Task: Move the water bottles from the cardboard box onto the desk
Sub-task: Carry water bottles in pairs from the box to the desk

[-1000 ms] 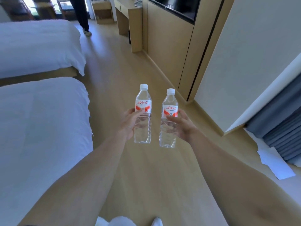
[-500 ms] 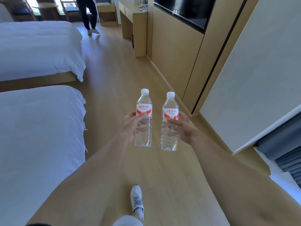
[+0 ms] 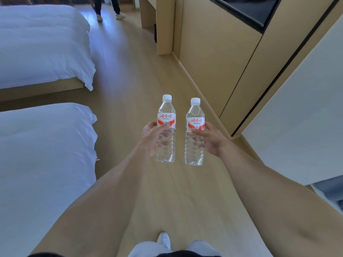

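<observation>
Two bottles carried upright over the floor; left hand (image 3: 151,139) wrapped round the left bottle (image 3: 166,130), right hand (image 3: 211,139) round the right bottle (image 3: 195,133); mid-body grip, likely for steadiness; worktop (image 3: 148,12) far ahead.

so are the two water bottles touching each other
Apart. The head view shows a strip of wooden floor between the left bottle and the right bottle along their whole height.

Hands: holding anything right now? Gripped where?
Yes, one each. The left hand grips the left water bottle around its middle, thumb on the label's lower edge. The right hand grips the right water bottle the same way. Both upright, caps on.
</observation>
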### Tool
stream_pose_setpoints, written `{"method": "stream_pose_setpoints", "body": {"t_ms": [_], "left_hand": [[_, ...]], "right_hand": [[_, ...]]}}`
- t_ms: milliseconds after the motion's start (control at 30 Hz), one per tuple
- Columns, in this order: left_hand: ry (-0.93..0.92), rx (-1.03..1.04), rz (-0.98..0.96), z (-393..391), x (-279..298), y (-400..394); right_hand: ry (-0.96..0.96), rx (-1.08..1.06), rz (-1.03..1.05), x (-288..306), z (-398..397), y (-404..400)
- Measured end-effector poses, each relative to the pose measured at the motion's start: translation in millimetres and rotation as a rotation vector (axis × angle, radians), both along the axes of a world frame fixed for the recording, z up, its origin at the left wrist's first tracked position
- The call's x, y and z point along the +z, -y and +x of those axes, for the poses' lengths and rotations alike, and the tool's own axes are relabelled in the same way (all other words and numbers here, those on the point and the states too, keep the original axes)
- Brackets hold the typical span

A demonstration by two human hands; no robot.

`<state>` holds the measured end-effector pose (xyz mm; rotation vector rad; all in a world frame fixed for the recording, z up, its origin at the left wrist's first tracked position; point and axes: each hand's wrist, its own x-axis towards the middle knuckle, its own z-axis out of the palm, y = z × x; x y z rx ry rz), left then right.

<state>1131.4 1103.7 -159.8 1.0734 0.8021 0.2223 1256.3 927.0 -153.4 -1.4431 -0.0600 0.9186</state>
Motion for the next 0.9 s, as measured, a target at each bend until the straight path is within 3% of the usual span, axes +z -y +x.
{"method": "stream_pose_setpoints", "body": {"t_ms": [533, 900], "left_hand": [[-0.04, 0.138, 0.019, 167.4, -22.0, -166.0], [-0.037, 0.182, -0.051, 291.3, -20.6, -264.8]], "right_hand": [[-0.033, 0.253, -0.009, -32.4, 203.1, -191.5], [-0.064, 0.314, -0.026, -26.7, 340.9, -300.2]]}}
